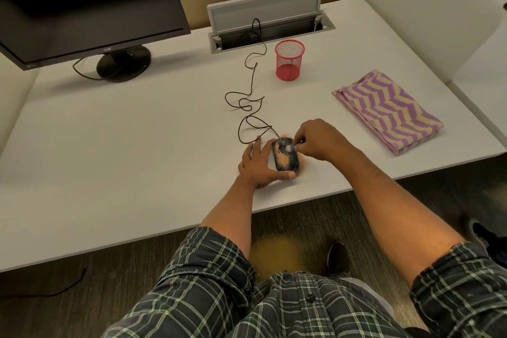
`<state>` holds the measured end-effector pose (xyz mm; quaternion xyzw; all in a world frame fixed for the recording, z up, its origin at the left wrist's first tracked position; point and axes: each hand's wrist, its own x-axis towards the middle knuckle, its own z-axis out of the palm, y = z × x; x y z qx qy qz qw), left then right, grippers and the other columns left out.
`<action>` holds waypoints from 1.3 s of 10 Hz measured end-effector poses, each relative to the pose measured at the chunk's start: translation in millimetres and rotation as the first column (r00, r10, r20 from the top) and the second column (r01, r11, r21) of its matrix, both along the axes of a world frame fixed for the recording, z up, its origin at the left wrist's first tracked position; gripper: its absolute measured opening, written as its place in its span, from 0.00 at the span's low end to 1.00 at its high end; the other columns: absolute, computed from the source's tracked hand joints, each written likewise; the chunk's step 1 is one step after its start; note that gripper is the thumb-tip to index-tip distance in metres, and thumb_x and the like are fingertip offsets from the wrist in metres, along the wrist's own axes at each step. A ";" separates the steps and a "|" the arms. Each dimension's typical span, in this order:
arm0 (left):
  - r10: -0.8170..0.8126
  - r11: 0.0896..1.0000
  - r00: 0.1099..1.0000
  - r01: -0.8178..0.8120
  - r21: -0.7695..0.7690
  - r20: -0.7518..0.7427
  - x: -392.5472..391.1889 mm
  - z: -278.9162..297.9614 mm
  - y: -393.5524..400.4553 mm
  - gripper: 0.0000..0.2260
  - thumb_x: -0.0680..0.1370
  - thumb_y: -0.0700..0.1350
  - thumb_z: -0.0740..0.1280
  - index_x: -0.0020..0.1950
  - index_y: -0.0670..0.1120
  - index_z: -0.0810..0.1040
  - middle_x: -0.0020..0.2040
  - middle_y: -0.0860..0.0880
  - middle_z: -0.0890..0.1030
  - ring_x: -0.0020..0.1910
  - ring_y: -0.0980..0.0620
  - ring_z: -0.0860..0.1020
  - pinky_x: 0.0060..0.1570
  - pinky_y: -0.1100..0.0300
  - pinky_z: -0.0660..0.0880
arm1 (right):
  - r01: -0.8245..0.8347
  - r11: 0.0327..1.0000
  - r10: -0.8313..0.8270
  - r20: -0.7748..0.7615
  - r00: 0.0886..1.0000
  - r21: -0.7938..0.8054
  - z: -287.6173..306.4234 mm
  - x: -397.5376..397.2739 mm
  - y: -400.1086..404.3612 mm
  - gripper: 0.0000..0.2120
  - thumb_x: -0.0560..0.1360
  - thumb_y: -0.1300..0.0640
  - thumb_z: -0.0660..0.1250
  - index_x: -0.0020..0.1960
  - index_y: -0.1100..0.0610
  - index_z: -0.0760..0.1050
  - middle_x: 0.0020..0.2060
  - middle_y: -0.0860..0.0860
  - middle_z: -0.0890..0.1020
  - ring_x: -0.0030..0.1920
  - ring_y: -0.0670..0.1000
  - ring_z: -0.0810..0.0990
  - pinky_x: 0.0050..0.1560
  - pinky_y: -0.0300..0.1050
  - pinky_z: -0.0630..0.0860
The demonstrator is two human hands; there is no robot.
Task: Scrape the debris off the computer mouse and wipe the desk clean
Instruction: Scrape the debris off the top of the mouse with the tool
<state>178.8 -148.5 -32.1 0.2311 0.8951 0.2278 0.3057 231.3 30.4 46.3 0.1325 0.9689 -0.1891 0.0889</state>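
Mouse (pixel 285 158) between both hands; cloth (pixel 386 111) right, cup (pixel 289 60) seemingly behind.

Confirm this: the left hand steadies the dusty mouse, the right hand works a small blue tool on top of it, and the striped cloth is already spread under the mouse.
One thing is wrong. In the head view the striped cloth lies folded on the desk, off to the right and apart from the mouse. The left hand steadies the mouse and the right hand works the small blue tool.

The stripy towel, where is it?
The folded stripy towel lies on the desk's right side, right of the red mesh cup.
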 end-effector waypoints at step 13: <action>-0.006 1.000 1.000 0.006 -0.016 -0.002 -0.3 -1.0 0.4 0.54 0.66 0.72 0.72 0.81 0.63 0.42 0.81 0.55 0.35 0.80 0.48 0.37 0.76 0.39 0.46 | -0.287 0.956 0.279 0.130 0.951 0.052 15.8 -4.6 -0.9 0.10 0.75 0.57 0.71 0.55 0.54 0.85 0.46 0.47 0.79 0.47 0.48 0.76 0.42 0.40 0.70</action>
